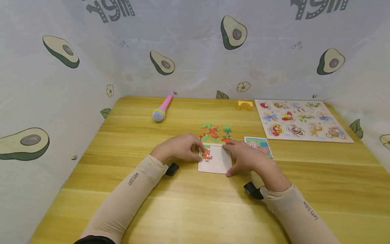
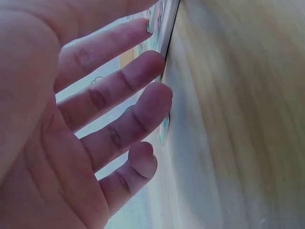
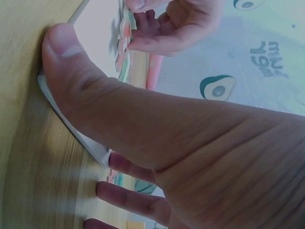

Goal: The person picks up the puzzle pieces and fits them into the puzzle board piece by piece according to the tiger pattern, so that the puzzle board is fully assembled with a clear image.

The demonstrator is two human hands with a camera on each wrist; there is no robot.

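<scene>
A square white puzzle board [image 1: 220, 162] lies on the table, with a few joined tiger puzzle pieces [image 1: 207, 154] along its left side. At that side, the thumb and index finger of my left hand [image 1: 186, 148] pinch the joined pieces; its other fingers stay loosely extended in the left wrist view. My right hand [image 1: 248, 156] grips the board by its right end, thumb at the near corner and index finger at the far edge. Beyond the board lie several loose puzzle pieces [image 1: 213, 130] in green, orange and red.
A small picture card [image 1: 259, 144] lies beside my right hand. Farther right is a large insect peg board [image 1: 300, 120], with a yellow arch block [image 1: 244, 105] by its far left corner. A pink toy microphone [image 1: 163, 108] lies at the back left.
</scene>
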